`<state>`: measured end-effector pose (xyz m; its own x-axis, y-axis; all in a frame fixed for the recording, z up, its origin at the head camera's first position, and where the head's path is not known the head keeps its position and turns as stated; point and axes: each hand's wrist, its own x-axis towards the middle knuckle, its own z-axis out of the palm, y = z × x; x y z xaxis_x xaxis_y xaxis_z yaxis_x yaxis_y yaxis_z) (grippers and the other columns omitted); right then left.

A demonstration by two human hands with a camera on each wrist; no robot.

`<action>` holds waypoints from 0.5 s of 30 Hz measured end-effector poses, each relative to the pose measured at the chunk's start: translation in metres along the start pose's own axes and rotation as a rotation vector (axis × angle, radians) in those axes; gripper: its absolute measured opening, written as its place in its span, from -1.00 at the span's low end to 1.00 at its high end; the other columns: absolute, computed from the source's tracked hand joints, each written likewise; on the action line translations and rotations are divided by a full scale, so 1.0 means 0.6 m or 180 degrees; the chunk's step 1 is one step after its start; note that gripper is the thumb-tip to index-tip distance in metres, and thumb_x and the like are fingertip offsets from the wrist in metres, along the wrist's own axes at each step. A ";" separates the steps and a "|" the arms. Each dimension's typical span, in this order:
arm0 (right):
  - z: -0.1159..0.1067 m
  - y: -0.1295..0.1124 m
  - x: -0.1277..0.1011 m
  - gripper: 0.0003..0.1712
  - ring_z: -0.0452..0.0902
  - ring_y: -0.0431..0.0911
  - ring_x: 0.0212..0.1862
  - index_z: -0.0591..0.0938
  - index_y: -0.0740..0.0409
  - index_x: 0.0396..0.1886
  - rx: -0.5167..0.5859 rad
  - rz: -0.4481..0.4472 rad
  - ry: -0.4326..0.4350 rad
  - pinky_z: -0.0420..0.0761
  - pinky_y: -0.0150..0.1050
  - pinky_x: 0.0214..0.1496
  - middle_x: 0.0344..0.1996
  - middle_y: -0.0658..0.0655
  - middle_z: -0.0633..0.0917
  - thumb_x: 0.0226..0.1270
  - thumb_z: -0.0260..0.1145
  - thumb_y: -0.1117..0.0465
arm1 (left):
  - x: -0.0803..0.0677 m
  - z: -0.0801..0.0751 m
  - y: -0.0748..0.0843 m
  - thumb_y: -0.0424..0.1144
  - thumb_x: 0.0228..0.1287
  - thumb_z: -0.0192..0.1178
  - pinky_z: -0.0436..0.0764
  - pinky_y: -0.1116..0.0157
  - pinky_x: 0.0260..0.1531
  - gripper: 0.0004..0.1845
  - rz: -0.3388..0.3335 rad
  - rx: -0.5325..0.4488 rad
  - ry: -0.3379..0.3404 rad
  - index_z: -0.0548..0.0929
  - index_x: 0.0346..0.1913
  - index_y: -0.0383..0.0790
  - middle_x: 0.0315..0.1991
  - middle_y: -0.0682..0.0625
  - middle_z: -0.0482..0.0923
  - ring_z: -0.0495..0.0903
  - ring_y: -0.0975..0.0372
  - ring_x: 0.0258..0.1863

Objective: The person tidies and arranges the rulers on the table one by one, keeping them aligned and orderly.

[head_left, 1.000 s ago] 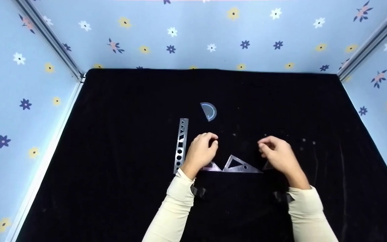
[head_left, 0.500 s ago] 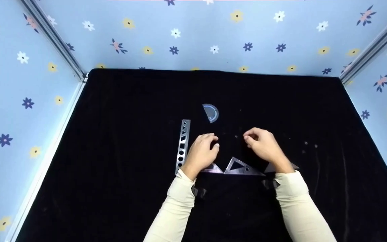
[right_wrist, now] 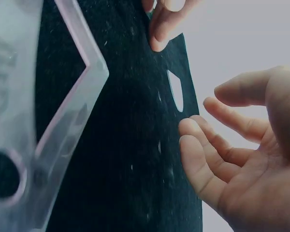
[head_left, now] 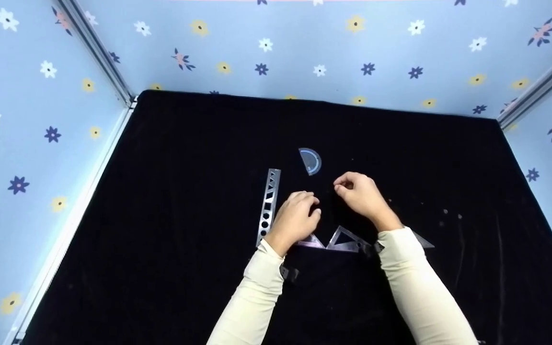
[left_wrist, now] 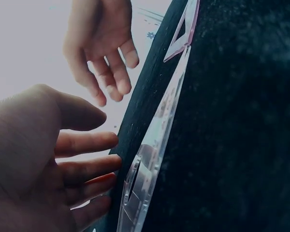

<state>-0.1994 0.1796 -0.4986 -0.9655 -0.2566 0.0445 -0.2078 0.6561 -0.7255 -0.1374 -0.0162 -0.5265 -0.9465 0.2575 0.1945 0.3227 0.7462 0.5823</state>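
My left hand [head_left: 296,218] hovers over the left clear set square [head_left: 310,241], beside a stencil ruler [head_left: 269,201] with cut-out shapes; its fingers are loosely bent around nothing. To the right, my right hand [head_left: 362,195] is held over the black cloth, nearest a small blue-tinted protractor [head_left: 311,161]. In the right wrist view its fingers [right_wrist: 198,164] are spread loosely, with nothing between them and the thumb. A second set square [head_left: 343,247] lies between the forearms, partly hidden by the right wrist. A third clear triangular piece [head_left: 423,241] shows past the right sleeve.
Black cloth [head_left: 199,191] covers the table. Flower-patterned blue panels [head_left: 295,48] close off the back and both sides, with metal posts [head_left: 98,52] at the corners. Small pale specks [head_left: 445,211] dot the cloth at the right.
My right hand has moved left and farther from me, from near the right-hand triangular piece toward the protractor. My left hand keeps nearly the same place. The head view has turned slightly.
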 end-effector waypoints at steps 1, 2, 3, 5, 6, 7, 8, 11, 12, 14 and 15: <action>0.003 -0.001 0.003 -0.87 0.58 -0.05 -0.27 0.72 0.22 -0.21 0.0009 -0.0020 0.0006 0.54 -0.15 -0.14 -0.32 0.09 0.72 0.27 0.33 0.31 | 0.000 0.000 0.000 -0.20 0.33 0.20 0.39 0.19 0.30 -0.75 0.0006 0.0008 0.0003 0.72 -0.04 -0.23 0.17 -0.11 0.61 0.49 0.07 0.24; 0.007 -0.002 0.005 -0.87 0.58 -0.05 -0.26 0.72 0.22 -0.22 0.0029 -0.0032 0.0017 0.54 -0.16 -0.14 -0.31 0.09 0.72 0.27 0.34 0.31 | 0.000 0.000 0.000 -0.20 0.33 0.20 0.40 0.18 0.29 -0.75 0.0014 0.0024 0.0006 0.73 -0.04 -0.23 0.16 -0.11 0.61 0.49 0.08 0.24; 0.010 -0.002 0.007 -0.88 0.58 -0.05 -0.26 0.72 0.22 -0.22 0.0035 -0.0061 0.0030 0.54 -0.16 -0.14 -0.31 0.10 0.71 0.26 0.34 0.32 | 0.000 0.000 0.000 -0.19 0.33 0.20 0.40 0.17 0.29 -0.75 0.0015 0.0042 0.0003 0.73 -0.04 -0.22 0.17 -0.10 0.61 0.49 0.08 0.24; 0.018 -0.003 0.012 -0.89 0.58 -0.04 -0.25 0.73 0.22 -0.23 0.0083 -0.0111 0.0064 0.54 -0.16 -0.13 -0.30 0.10 0.70 0.25 0.36 0.33 | -0.001 -0.001 -0.001 -0.19 0.33 0.19 0.42 0.15 0.26 -0.74 0.0026 0.0078 0.0005 0.73 -0.04 -0.22 0.17 -0.09 0.61 0.50 0.08 0.23; 0.022 -0.003 0.014 -0.89 0.58 -0.04 -0.24 0.73 0.22 -0.23 0.0107 -0.0146 0.0080 0.54 -0.16 -0.12 -0.29 0.11 0.69 0.24 0.36 0.34 | -0.001 0.000 -0.001 -0.19 0.33 0.20 0.44 0.14 0.25 -0.74 0.0043 0.0099 0.0013 0.73 -0.04 -0.22 0.16 -0.09 0.61 0.50 0.08 0.23; 0.025 -0.003 0.016 -0.88 0.58 -0.03 -0.24 0.73 0.22 -0.24 0.0126 -0.0171 0.0105 0.54 -0.15 -0.12 -0.29 0.12 0.68 0.23 0.36 0.35 | -0.001 0.000 -0.001 -0.19 0.32 0.20 0.45 0.13 0.24 -0.74 0.0061 0.0117 0.0017 0.73 -0.04 -0.22 0.16 -0.09 0.62 0.50 0.08 0.22; 0.027 -0.003 0.018 -0.88 0.58 -0.03 -0.24 0.73 0.22 -0.24 0.0149 -0.0189 0.0131 0.54 -0.16 -0.11 -0.29 0.12 0.68 0.22 0.37 0.35 | -0.002 0.000 -0.001 -0.19 0.32 0.20 0.46 0.12 0.22 -0.74 0.0077 0.0130 0.0020 0.73 -0.04 -0.23 0.16 -0.08 0.62 0.50 0.08 0.22; 0.033 -0.004 0.024 -0.87 0.59 -0.03 -0.23 0.73 0.23 -0.24 0.0204 -0.0239 0.0174 0.55 -0.16 -0.11 -0.28 0.13 0.67 0.20 0.36 0.37 | -0.003 0.001 -0.002 -0.19 0.31 0.21 0.49 0.10 0.19 -0.74 0.0126 0.0164 0.0051 0.74 -0.05 -0.23 0.15 -0.08 0.62 0.51 0.08 0.21; 0.035 -0.004 0.027 -0.87 0.59 -0.03 -0.23 0.73 0.23 -0.24 0.0213 -0.0245 0.0173 0.55 -0.16 -0.11 -0.27 0.13 0.67 0.19 0.36 0.37 | -0.003 0.001 -0.003 -0.19 0.31 0.21 0.50 0.09 0.18 -0.75 0.0135 0.0174 0.0061 0.74 -0.06 -0.23 0.15 -0.08 0.62 0.51 0.08 0.20; 0.039 -0.004 0.031 -0.87 0.59 -0.03 -0.23 0.72 0.24 -0.24 0.0237 -0.0225 0.0156 0.56 -0.16 -0.11 -0.27 0.14 0.67 0.20 0.36 0.37 | -0.003 0.001 -0.003 -0.19 0.30 0.21 0.50 0.08 0.17 -0.75 0.0137 0.0182 0.0067 0.74 -0.06 -0.22 0.14 -0.09 0.62 0.51 0.07 0.20; 0.040 -0.003 0.033 -0.86 0.60 -0.03 -0.22 0.72 0.24 -0.23 0.0244 -0.0214 0.0140 0.56 -0.16 -0.10 -0.27 0.14 0.67 0.20 0.36 0.37 | -0.003 0.001 -0.004 -0.19 0.30 0.22 0.50 0.08 0.16 -0.75 0.0136 0.0190 0.0065 0.74 -0.06 -0.22 0.14 -0.08 0.62 0.51 0.07 0.20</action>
<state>-0.2142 0.1561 -0.5128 -0.9561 -0.2658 0.1236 -0.2613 0.5819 -0.7701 -0.1364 -0.0178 -0.5287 -0.9316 0.2777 0.2345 0.3618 0.7702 0.5252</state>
